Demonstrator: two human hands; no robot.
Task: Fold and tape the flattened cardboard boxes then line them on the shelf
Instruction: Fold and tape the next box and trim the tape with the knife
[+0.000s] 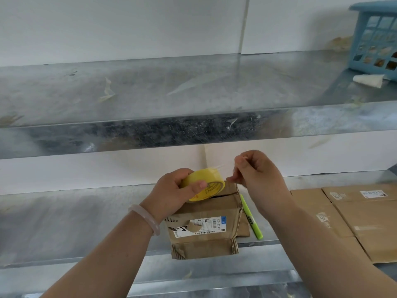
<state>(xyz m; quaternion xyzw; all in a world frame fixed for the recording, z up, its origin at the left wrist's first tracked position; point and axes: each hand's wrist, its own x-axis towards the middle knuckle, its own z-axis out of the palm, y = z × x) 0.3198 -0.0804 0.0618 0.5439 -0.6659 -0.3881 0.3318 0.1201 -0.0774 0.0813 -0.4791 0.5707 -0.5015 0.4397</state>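
A small folded cardboard box (pixel 206 220) with a white shipping label stands on the lower metal shelf (pixel 64 222), its front edge overhanging the shelf lip. My left hand (pixel 171 194) grips a yellow tape roll (pixel 204 186) just above the box's top flaps. My right hand (pixel 255 175) pinches the loose end of the clear tape, pulled a short way off the roll to the right. Flattened cardboard boxes (pixel 348 218) lie on the same shelf at the right.
A green marker pen (pixel 251 218) lies right of the box. The upper metal shelf (pixel 171 93) carries a blue plastic basket (pixel 376 37) and a white paper scrap (pixel 368 80) at its far right, plus bits of old tape. White wall panels stand behind.
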